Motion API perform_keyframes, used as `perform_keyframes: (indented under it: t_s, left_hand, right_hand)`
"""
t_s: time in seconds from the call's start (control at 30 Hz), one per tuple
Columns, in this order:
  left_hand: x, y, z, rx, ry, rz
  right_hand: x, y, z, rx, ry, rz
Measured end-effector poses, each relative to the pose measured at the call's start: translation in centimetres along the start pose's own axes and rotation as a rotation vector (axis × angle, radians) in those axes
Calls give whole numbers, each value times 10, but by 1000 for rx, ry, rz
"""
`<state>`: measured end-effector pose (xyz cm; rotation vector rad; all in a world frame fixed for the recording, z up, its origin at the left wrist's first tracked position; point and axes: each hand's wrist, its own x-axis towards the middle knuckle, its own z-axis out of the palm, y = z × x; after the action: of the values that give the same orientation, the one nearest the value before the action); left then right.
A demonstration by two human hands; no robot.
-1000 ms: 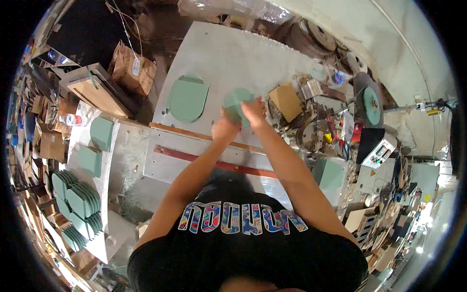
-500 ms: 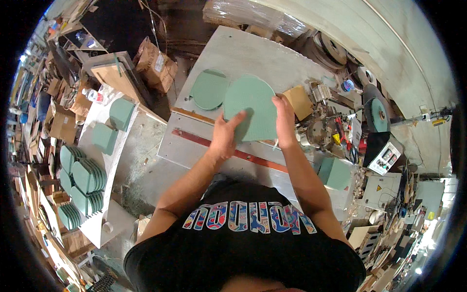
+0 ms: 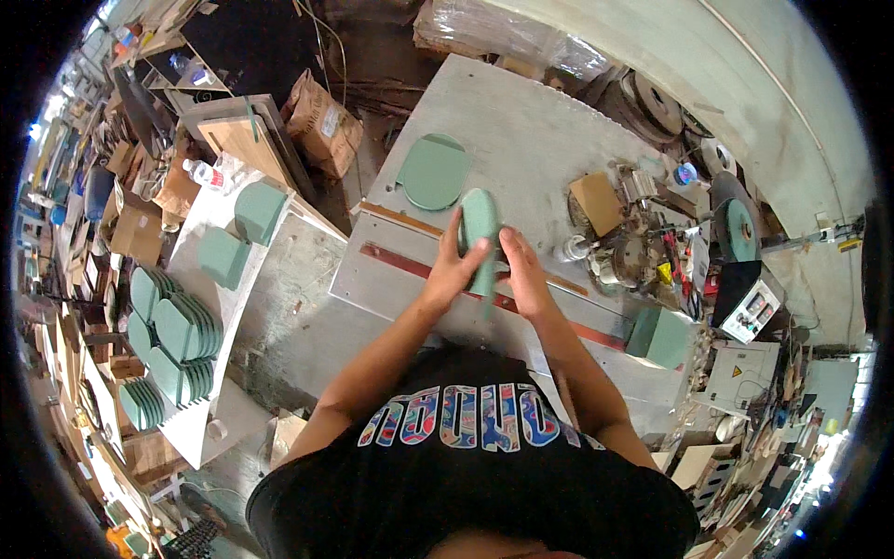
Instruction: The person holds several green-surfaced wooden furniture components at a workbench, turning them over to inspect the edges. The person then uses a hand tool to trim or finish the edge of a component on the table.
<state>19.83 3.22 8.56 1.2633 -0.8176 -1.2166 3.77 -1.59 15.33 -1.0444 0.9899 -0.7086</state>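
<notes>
Above the grey worktable (image 3: pixel 521 121) I hold a pale green rounded panel (image 3: pixel 480 216), turned nearly edge-on so its broad face is mostly hidden. My left hand (image 3: pixel 454 270) is closed on its left side, with the thumb across the near face. The fingers of my right hand (image 3: pixel 527 272) are bent against its right side. Another green panel (image 3: pixel 436 172), rounded with one straight edge, lies flat on the table beyond my left hand. A red strip (image 3: pixel 399 260) runs across the tabletop beneath my wrists.
On a side table at left stand stacks of green panels (image 3: pixel 186 328), two green pieces (image 3: pixel 223 257) and a plastic bottle (image 3: pixel 203 173). A green block (image 3: pixel 659 337) sits at the table's right end. Metal parts and tools (image 3: pixel 616 259) crowd the right side near a tan square piece (image 3: pixel 597 202).
The held panel has turned from face-up to nearly edge-on. My hands have come closer together around it, and the whole view has shifted slightly.
</notes>
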Motion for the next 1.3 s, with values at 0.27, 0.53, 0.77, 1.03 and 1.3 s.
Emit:
perform_keyframes:
  t_s: [0.27,0.53,0.77,1.03,1.3]
  left_hand:
    - [2,9,-88,-1056,-171,-256]
    - [89,-31,-159,-86,217,-232]
    - [191,-23,-185,371,223,-112]
    - [230,-30,-179,309,291,-264]
    - [241,-61,-193,216,224,-298]
  right_hand:
    - [48,65,26,-175,-100,119]
    - [118,72,5,-174,41,289]
    - [217,57,16,-269,132,78]
    - [276,88,10,-589,243,13]
    - [275,84,17,-741,296,14]
